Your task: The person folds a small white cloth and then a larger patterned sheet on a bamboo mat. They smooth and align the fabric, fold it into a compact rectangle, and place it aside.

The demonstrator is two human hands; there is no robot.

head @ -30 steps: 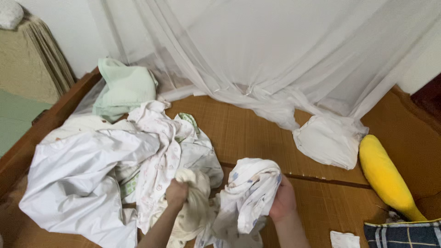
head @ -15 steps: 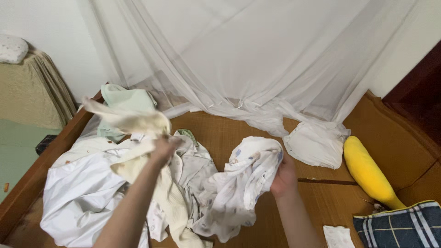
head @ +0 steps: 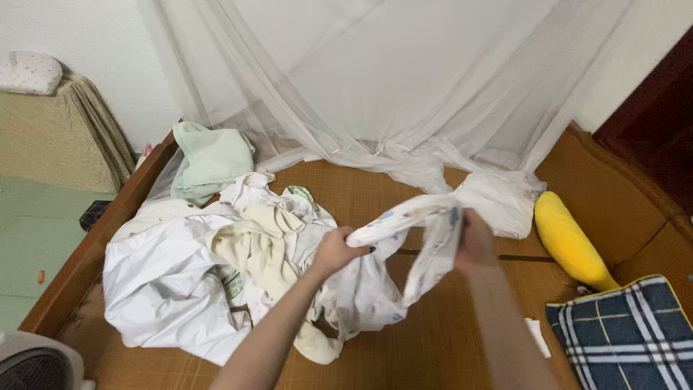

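Fingers (head: 351, 238) of your left hand (head: 336, 250) are closed on one edge of the white printed cloth (head: 404, 245); your right hand (head: 476, 242) pinches the other edge, so it hangs stretched between them above the mat (head: 433, 339). Just left lies the heap of white laundry (head: 180, 274), with a yellow pillow (head: 567, 242) and a plaid blanket (head: 628, 332) to your right.

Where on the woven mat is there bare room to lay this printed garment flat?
Bare woven bamboo mat lies under the hands, between the heap of white and cream laundry and the navy plaid cushion. Another strip lies below the white mosquito net. The left side is crowded; the yellow banana-shaped pillow fills the right edge.
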